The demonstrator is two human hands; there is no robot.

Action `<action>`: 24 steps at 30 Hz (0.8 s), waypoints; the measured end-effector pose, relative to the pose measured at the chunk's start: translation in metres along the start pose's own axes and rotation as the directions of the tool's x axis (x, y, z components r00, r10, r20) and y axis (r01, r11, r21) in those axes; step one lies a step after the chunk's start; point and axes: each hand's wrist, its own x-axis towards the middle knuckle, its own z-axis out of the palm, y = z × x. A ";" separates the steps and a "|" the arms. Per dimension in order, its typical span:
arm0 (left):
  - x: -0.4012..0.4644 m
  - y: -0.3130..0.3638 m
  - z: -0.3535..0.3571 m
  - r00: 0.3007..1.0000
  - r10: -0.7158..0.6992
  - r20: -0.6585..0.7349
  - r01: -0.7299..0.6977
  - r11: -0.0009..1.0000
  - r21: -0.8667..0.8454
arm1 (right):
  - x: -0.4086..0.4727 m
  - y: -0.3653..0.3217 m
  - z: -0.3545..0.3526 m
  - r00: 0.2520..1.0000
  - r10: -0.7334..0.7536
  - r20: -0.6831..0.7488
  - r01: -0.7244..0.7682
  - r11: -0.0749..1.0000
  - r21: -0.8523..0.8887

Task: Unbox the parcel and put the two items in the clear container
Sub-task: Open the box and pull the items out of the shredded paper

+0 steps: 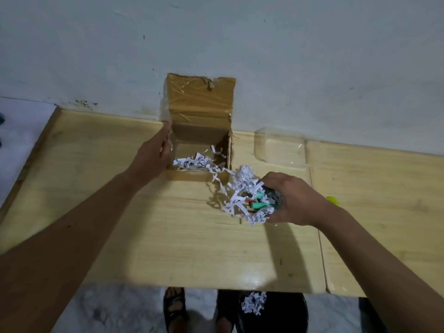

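No writing is legible. The left hand (153,153), fingers extended, rests against the open box (200,140). The right hand (292,200) grips a shred-covered bundle (254,203), its contents unclear.

Left hand (153,155) extended flat, fingers straight, right hand (292,200) curled in a closed grip

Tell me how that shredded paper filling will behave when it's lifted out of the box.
The shredded paper probably weighs almost nothing. It looks floppy and tangled: strands trail from the right hand back to the cardboard box. It likely sheds, since a clump already lies below the table edge.
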 end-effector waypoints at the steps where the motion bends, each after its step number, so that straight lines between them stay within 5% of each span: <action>1: 0.000 -0.001 0.000 1.000 -0.005 0.000 0.005 1.000 -0.007 | 0.000 0.005 0.009 1.000 0.023 0.016 -0.022 1.000 -0.020; 10: 0.001 -0.005 0.003 1.000 0.000 -0.006 0.000 1.000 0.007 | 0.001 0.016 0.060 0.988 0.150 0.021 -0.150 0.989 -0.005; 24: 0.001 -0.006 0.003 1.000 -0.019 -0.020 0.018 1.000 -0.018 | -0.008 0.017 0.034 0.985 0.090 -0.149 -0.083 0.995 0.051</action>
